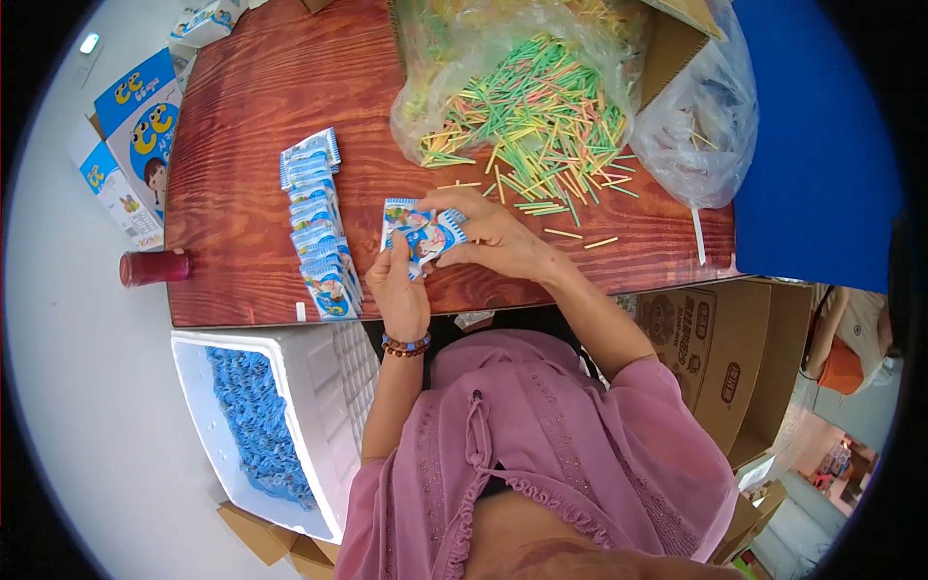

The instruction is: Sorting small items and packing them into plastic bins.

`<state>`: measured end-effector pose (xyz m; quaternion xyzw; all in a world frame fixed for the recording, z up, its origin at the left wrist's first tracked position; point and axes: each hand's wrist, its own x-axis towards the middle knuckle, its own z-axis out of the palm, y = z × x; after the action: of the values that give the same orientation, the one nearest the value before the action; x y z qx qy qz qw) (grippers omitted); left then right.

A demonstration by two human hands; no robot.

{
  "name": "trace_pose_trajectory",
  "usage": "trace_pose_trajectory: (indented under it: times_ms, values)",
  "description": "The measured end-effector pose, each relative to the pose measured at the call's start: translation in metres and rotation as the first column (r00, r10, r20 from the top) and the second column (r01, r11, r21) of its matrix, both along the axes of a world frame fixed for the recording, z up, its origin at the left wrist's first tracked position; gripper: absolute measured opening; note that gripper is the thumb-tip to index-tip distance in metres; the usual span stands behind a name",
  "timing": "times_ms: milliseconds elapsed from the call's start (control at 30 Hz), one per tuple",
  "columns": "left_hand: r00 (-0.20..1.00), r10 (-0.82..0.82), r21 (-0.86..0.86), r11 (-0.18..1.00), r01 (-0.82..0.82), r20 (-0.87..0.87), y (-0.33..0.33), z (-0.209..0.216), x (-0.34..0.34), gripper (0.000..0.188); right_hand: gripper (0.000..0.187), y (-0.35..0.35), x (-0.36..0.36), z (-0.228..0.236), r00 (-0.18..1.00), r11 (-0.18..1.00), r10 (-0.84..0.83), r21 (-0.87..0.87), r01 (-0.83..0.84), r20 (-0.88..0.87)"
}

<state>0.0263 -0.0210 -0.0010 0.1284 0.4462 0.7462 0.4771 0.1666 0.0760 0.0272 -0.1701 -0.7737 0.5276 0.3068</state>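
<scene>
Close to the table's near edge, both hands are closed on small blue-and-white packets (425, 242), which have a printed picture on the front. My left hand (399, 290) pinches them from the near left side, and a beaded bracelet is on that wrist. From the right, my right hand (498, 237) grips them with the fingers curled over the far side. How many packets are held is hard to tell. Left of my hands, an overlapping row of similar packets (314, 213) lies on the wooden table (242, 116). Beyond my right hand, thin green, yellow and pink sticks (546, 116) spill in a heap.
A clear plastic bag (420, 106) surrounds part of the heap. Another plastic bag (696, 135) hangs at the right. A white foam box (314, 416) of blue pieces stands below the table's left. Cardboard boxes (140, 145) and a red jar (155, 268) are at far left.
</scene>
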Motion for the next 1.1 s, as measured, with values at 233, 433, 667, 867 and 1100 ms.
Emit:
trace_pose_trajectory:
  times_ms: [233, 433, 667, 867, 1100]
  values:
    - [0.996, 0.089, -0.035, 0.995, -0.089, -0.011, -0.005, -0.006, -0.013, 0.020, 0.054, 0.017, 0.057, -0.006, 0.669, 0.635, -0.666, 0.722, 0.277, 0.329]
    - [0.999, 0.027, -0.027, 0.999, -0.026, 0.024, -0.005, -0.008, -0.007, 0.023, 0.061, 0.022, 0.072, -0.035, 0.538, 0.613, -0.741, 0.733, 0.296, 0.403]
    - [0.999, 0.046, -0.036, 0.998, -0.045, 0.026, -0.005, -0.006, -0.010, 0.023, 0.055, 0.056, 0.053, -0.043, 0.481, 0.594, -0.756, 0.774, 0.219, 0.444]
    - [1.000, 0.012, -0.008, 1.000, -0.012, 0.027, -0.004, -0.002, -0.007, 0.023, 0.028, 0.072, 0.034, -0.049, 0.298, 0.560, -0.808, 0.820, 0.118, 0.509]
    - [0.996, 0.090, -0.022, 0.996, -0.089, 0.031, -0.003, -0.004, -0.010, 0.020, 0.023, 0.074, 0.035, -0.061, 0.365, 0.477, -0.824, 0.878, 0.037, 0.432]
